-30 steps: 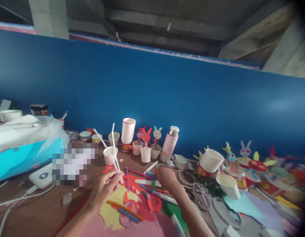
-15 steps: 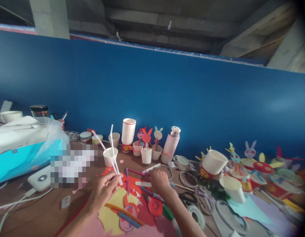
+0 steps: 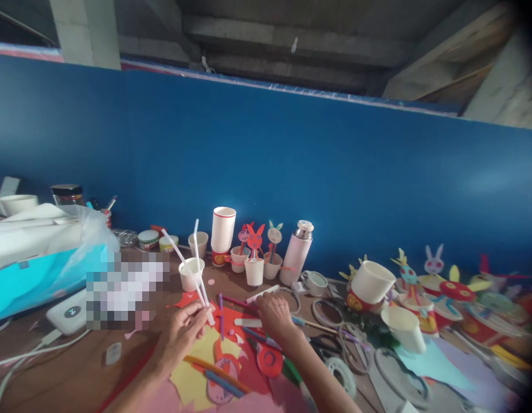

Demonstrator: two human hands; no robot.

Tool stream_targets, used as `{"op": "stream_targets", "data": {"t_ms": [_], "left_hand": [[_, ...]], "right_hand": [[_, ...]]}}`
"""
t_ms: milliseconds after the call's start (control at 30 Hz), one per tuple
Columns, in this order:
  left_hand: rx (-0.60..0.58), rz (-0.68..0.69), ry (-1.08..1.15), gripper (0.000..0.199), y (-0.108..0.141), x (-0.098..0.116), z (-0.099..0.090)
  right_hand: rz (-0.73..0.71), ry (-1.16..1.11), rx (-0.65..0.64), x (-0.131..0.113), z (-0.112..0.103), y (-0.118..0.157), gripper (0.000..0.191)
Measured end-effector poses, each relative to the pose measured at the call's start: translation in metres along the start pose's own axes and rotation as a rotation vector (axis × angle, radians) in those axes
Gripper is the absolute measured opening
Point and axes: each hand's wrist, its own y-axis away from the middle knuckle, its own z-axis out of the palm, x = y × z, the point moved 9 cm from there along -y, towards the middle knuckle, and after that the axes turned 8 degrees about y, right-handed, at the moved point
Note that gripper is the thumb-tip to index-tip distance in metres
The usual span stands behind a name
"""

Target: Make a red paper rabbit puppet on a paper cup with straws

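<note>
My left hand (image 3: pixel 186 330) pinches two white bendy straws (image 3: pixel 202 295) near their lower ends; they lean up in front of a white paper cup (image 3: pixel 191 275). My right hand (image 3: pixel 274 312) is low over the craft pile with its fingers curled down, and its fingertips are hidden. Just beyond those fingers lies a slim white stick-like tool (image 3: pixel 262 293). Beneath both hands are red paper (image 3: pixel 249 358), yellow paper (image 3: pixel 191 373), a purple straw (image 3: pixel 222 321) and an orange straw (image 3: pixel 216 374). A red tape-like ring (image 3: pixel 269 360) sits below my right wrist.
Stacked paper cups (image 3: pixel 223 229), cups with paper rabbit figures (image 3: pixel 254 269) and a pink thermos (image 3: pixel 297 252) stand along the blue wall. At right are tape rolls (image 3: pixel 341 376), scissors (image 3: pixel 325 346) and more decorated cups (image 3: pixel 421 312). A power bank (image 3: pixel 68 312) with cables lies left.
My right hand has shifted slightly left and up, nearer the white stick-like tool. My left hand holds the straws almost unchanged.
</note>
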Motion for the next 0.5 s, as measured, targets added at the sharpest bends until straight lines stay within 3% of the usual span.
{"op": "stream_targets", "data": {"t_ms": [300, 333, 400, 500], "left_hand": [[-0.037, -0.019, 0.049, 0.035, 0.003, -0.001, 0.009], [-0.050, -0.028, 0.058, 0.035, 0.003, -0.003, 0.011], [-0.080, -0.040, 0.072, 0.035, 0.003, -0.007, 0.015], [-0.117, -0.036, 0.080, 0.033, 0.005, -0.011, 0.021]], "right_hand": [[0.078, -0.185, 0.090, 0.027, -0.038, 0.019, 0.019], [0.064, -0.259, 0.104, 0.023, -0.042, 0.023, 0.019], [0.007, -0.640, 0.134, 0.008, -0.049, 0.033, 0.016], [0.004, -1.087, 0.070, -0.019, -0.043, 0.043, 0.012]]}}
